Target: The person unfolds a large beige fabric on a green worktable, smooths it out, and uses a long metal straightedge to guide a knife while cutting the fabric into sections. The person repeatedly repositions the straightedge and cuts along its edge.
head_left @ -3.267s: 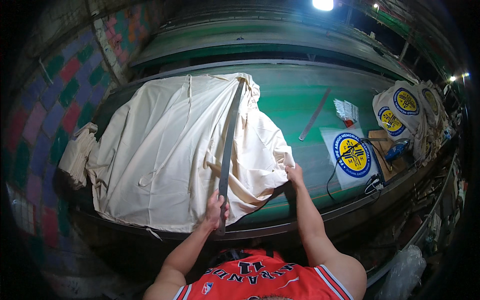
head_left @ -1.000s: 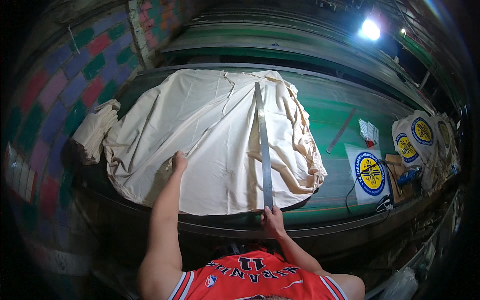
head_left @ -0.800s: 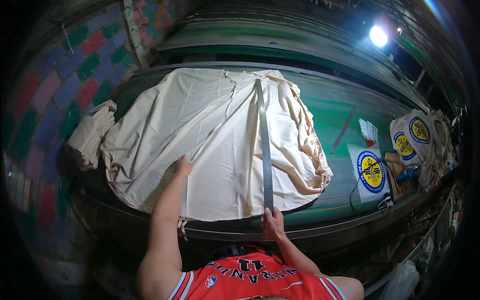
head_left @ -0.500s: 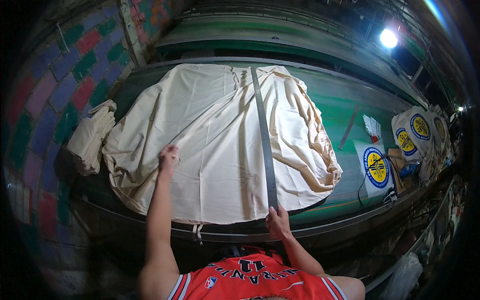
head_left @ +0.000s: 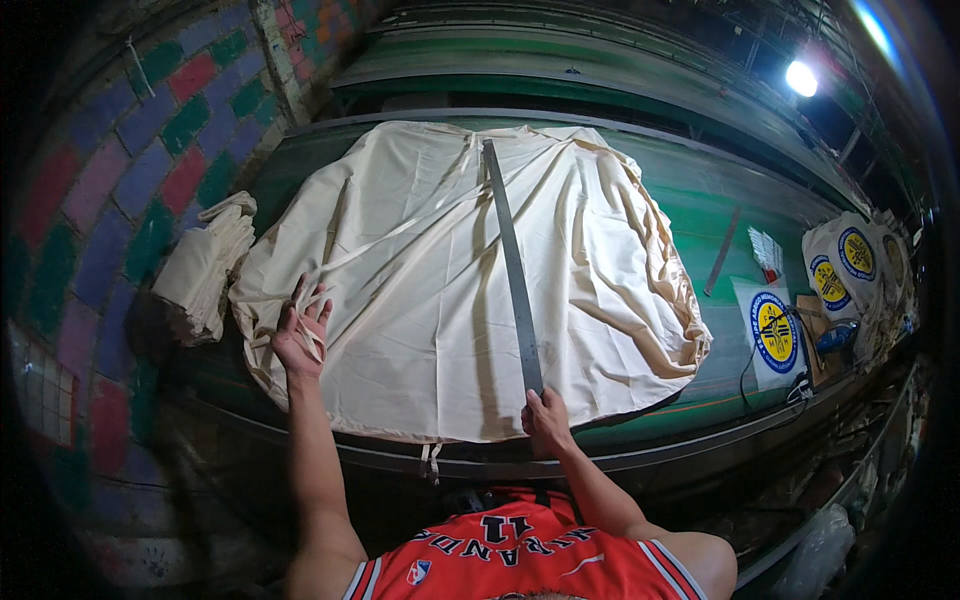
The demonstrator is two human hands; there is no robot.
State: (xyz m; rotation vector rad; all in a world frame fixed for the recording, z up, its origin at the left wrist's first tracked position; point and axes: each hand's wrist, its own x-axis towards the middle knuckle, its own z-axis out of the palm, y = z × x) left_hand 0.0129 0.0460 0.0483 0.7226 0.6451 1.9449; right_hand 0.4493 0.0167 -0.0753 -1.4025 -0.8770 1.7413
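Green tabletop (head_left: 690, 225) bears cream cloth (head_left: 405, 350), its strap (head_left: 365, 247) across the left hand (head_left: 302, 338).

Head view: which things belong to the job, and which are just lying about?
Seemingly in use:
long metal strip, in the right hand
spread cream cloth beneath it
cloth strap at the left hand

Seemingly lying about:
folded cloth
emblem sheet
blue object

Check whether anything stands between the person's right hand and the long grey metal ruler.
Nothing visible does: the bare right hand grips the near end of the long, straight, grey metal ruler, which lies across the creased cream cloth.
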